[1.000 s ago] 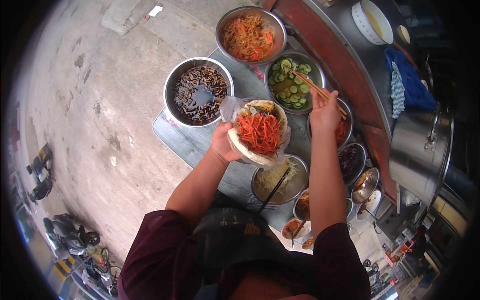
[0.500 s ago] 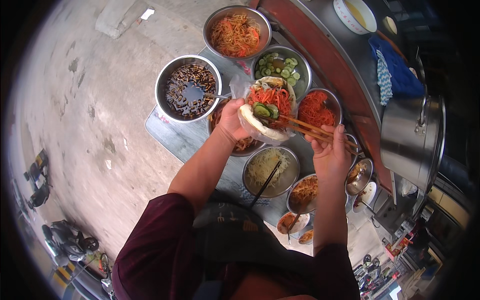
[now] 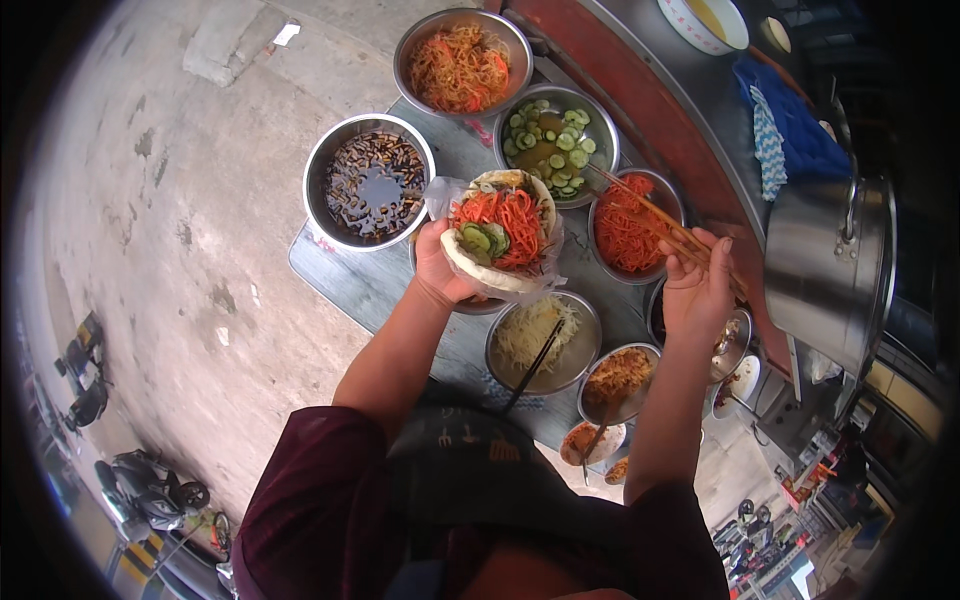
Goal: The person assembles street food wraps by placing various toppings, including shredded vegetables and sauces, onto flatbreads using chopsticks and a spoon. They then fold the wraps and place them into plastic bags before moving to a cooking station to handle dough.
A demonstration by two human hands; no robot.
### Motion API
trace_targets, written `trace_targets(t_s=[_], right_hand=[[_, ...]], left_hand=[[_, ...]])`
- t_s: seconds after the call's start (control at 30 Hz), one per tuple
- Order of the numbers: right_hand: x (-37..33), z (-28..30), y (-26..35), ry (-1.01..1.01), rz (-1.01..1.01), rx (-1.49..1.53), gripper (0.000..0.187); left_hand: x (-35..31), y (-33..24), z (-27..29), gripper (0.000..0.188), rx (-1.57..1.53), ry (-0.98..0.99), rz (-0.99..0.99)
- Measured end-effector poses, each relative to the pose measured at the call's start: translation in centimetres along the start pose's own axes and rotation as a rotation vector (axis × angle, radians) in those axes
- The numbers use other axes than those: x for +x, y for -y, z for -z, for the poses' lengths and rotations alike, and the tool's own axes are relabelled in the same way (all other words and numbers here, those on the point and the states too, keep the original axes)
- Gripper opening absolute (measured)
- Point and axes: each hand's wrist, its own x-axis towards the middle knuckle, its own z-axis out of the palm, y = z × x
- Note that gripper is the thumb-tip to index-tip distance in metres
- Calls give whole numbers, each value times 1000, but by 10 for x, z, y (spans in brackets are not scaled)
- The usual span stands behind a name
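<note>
My left hand (image 3: 442, 262) is closed round a stuffed flatbread (image 3: 480, 270) in a clear plastic bag (image 3: 443, 193). Orange-red shreds (image 3: 515, 222) and cucumber slices (image 3: 482, 240) fill the open bread. A pair of wooden chopsticks (image 3: 655, 212) is gripped in my right hand (image 3: 700, 292), over the bowl of orange-red shreds (image 3: 632, 235). Their tips reach the near right rim of the bowl of sliced cucumber (image 3: 565, 145), with no food visible between them. Just below the bread stands a bowl of pale shreds (image 3: 530, 335) with dark chopsticks (image 3: 537, 362) in it.
On the grey table (image 3: 335, 275) stand a bowl of dark sauce (image 3: 375, 190) at left and a bowl of noodle-like strands (image 3: 460, 70) at the far end. Smaller bowls cluster near my right forearm. A large steel pot (image 3: 825, 275) and a blue cloth (image 3: 800, 140) are at right.
My right hand has drawn the chopsticks away from the bread, up and to the right. The stuffed flatbread has shifted slightly left and down, its filling now in fuller view.
</note>
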Motion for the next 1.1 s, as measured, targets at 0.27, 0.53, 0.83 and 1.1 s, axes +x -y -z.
trace_targets(t_s=[0.27, 0.53, 0.83, 1.1], right_hand=[[84, -23, -131, -169, -135, -88, 36], [62, -38, -157, 28, 51, -472, 35], [74, -39, -170, -180, 90, -239, 38], [71, -29, -150, -243, -23, -117, 45]], left_hand=[[-37, -3, 3, 80, -64, -2, 47], [-51, -3, 11, 79, -119, 48, 76], [-42, -4, 2, 79, -65, 34, 60], [-35, -11, 4, 77, -74, 76, 8]])
